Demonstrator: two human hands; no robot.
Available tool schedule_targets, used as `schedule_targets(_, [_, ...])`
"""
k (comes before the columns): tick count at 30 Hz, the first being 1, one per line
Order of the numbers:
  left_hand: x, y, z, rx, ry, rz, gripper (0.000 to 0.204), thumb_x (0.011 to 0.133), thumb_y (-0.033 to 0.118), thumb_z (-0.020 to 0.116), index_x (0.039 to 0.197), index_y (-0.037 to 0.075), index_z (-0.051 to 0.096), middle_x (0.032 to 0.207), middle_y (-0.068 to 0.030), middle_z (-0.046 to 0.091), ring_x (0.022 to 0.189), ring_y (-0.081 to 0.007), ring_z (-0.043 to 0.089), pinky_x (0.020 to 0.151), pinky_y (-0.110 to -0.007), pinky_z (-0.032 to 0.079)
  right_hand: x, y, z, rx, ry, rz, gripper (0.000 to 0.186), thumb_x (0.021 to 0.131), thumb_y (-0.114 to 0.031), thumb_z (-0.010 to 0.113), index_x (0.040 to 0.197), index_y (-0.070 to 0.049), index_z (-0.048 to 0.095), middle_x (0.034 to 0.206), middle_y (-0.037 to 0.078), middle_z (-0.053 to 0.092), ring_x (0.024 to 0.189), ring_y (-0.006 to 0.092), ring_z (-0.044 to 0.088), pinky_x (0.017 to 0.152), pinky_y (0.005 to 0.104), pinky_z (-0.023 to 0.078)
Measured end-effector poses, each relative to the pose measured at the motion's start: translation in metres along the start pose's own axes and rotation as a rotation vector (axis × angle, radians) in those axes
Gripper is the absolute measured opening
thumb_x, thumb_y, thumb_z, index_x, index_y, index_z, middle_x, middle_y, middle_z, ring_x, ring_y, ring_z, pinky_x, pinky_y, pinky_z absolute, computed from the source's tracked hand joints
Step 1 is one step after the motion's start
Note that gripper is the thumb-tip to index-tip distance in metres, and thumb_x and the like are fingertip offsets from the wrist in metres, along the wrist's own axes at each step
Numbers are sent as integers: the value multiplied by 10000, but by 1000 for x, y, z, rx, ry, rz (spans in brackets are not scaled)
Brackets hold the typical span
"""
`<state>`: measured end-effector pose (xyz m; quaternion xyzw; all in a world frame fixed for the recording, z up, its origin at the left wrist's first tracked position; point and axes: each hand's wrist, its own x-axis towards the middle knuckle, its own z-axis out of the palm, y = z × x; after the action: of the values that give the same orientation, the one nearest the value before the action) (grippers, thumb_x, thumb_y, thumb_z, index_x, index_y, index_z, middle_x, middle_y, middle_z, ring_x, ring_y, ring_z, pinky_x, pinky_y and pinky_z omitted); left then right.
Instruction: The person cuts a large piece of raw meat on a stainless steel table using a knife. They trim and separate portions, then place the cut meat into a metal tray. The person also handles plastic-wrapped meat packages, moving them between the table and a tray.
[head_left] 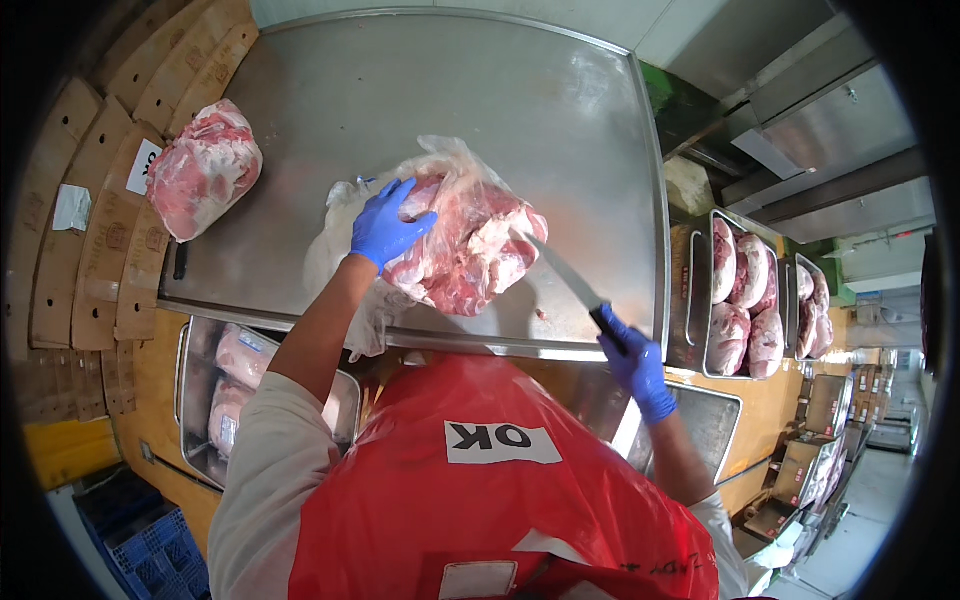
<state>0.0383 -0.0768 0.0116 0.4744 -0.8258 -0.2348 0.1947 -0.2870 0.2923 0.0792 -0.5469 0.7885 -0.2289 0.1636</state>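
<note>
A large piece of raw meat (pixel 467 255) lies on crumpled clear plastic (pixel 340 240) on the steel table (pixel 300 80). My blue-gloved left hand (pixel 390 225) rests on its left part with fingers spread. My right hand (pixel 630 365), also gloved, is closed on the black handle of a long knife (pixel 575 278) at the table's front right; the blade's tip touches the meat's fatty right side. A second piece of meat (pixel 200 175) lies at the table's left edge.
Cardboard boxes (pixel 95 240) line the left. Trays of meat stand at the right (pixel 750 300) and a tray of packaged meat (pixel 225 400) at the front left. Another tray (pixel 700 425) sits at front right. Blue plastic crates (pixel 160 550) are low at the left.
</note>
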Motion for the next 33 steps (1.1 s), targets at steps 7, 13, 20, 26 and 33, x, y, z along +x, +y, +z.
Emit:
schedule_targets(7, [1, -4, 1, -7, -9, 22, 859, 853, 634, 743, 1570, 207, 535, 1590, -182, 534, 1397, -421, 553, 1158, -501, 470, 108, -87, -64, -370, -206, -174, 398, 995, -350, 703, 1376, -235, 718, 958, 213, 757, 851, 427, 732, 775, 511, 588])
schedule_targets(13, [0, -13, 1, 20, 25, 1, 857, 842, 634, 747, 1559, 210, 549, 1584, -169, 545, 1381, -417, 566, 1150, -495, 477, 213, -177, -105, -686, -633, -157, 383, 1009, -324, 698, 1382, -239, 723, 1088, 129, 795, 958, 332, 756, 867, 425, 575])
schedule_targets(20, [7, -19, 9, -46, 89, 61, 836, 815, 628, 769, 1511, 197, 601, 1556, -163, 572, 1346, -416, 587, 1140, -489, 484, 275, -169, -91, -634, -780, -215, 360, 1008, -326, 718, 1346, -207, 746, 1026, 136, 793, 889, 304, 758, 830, 410, 572])
schedule_targets(26, [7, -6, 6, 1, 104, 26, 802, 800, 594, 803, 1472, 187, 643, 1497, -172, 622, 1280, -426, 632, 1095, -497, 518, 166, -39, -37, -157, -445, -30, 481, 1028, -368, 700, 1493, -268, 627, 872, 211, 750, 743, 377, 762, 692, 464, 573])
schedule_targets(33, [9, -1, 0, -23, 73, 25, 802, 809, 446, 866, 1500, 127, 611, 1514, -228, 592, 1385, -390, 580, 1149, -467, 484, 87, 20, 75, 357, -162, 114, 590, 1019, -123, 730, 1576, -161, 543, 1317, 134, 759, 1143, 204, 763, 958, 315, 581])
